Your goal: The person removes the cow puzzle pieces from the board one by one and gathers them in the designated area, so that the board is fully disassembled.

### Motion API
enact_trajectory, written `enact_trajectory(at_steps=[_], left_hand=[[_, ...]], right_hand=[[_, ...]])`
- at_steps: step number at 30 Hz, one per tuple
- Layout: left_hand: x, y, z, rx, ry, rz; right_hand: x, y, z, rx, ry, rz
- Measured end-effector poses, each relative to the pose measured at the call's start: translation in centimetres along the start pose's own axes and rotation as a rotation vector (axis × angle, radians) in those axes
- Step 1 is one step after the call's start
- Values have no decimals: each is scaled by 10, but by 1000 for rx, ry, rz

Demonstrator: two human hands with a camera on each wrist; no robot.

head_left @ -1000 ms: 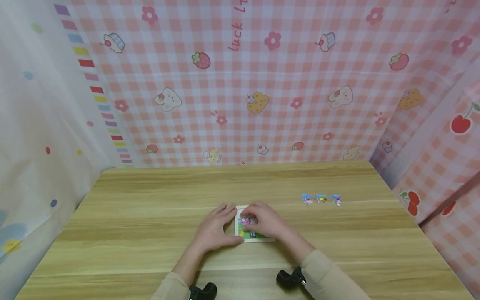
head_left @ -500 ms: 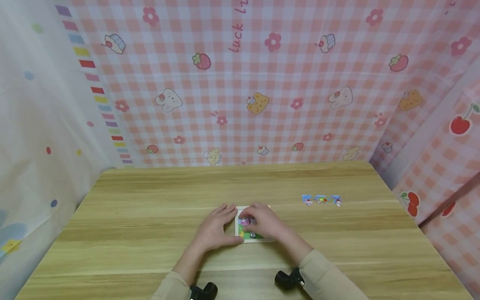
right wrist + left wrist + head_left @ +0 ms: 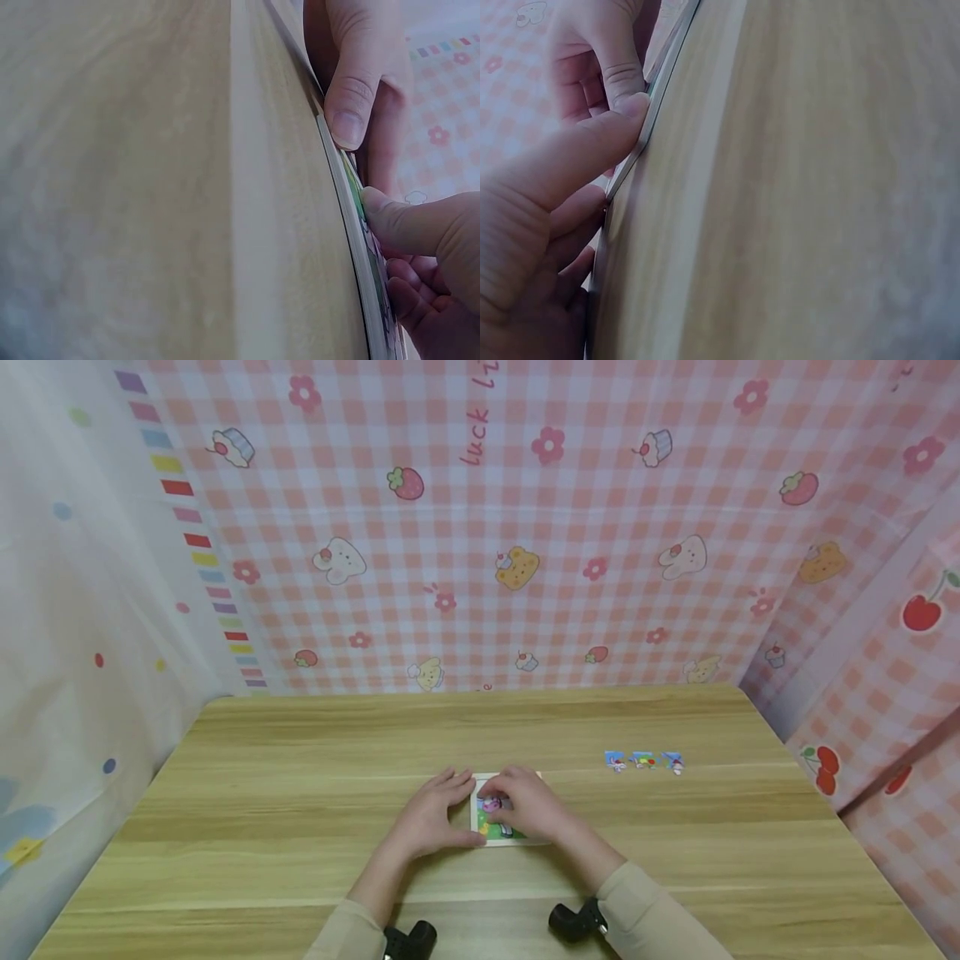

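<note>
White-bordered rectangular puzzle board point(image 3: 512, 842) with a green-and-pink cartoon picture point(image 3: 492, 827).

Worktop point(image 3: 300, 739): light wood grain, pale streaks, far edge at back cloth point(image 3: 465, 518). Back cloth pink-white gingham, flower, strawberry, cupcake prints. Left cloth point(image 3: 82, 602) white, coloured dots. Right cloth point(image 3: 877, 693) gingham, cherry prints. Light soft.

A white-framed cartoon board point(image 3: 492, 831) lies flat on the table point(image 3: 300, 827).
</note>
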State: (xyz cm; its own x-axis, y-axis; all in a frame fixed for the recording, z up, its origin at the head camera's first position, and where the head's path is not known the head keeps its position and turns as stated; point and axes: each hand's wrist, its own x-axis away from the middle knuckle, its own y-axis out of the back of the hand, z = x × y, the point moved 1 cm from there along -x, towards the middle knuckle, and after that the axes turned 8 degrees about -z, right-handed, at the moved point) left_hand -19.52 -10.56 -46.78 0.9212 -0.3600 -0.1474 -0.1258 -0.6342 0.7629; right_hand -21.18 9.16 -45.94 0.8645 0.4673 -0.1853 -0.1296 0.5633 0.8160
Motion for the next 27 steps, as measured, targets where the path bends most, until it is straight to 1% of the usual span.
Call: enact_trajectory(at_steps=[8,15,20,27], left_hand=[[0,-2,1,4,0,-13],[0,-2,1,36,10,-25],[0,-2,1,39,18,-22],[0,-2,0,38,29,-19]], right_hand=[[0,1,2,-5,6,-9],[0,0,1,9,13,-5],[0,0,1,9,-3,-4],[2,0,1,12,5,-18]])
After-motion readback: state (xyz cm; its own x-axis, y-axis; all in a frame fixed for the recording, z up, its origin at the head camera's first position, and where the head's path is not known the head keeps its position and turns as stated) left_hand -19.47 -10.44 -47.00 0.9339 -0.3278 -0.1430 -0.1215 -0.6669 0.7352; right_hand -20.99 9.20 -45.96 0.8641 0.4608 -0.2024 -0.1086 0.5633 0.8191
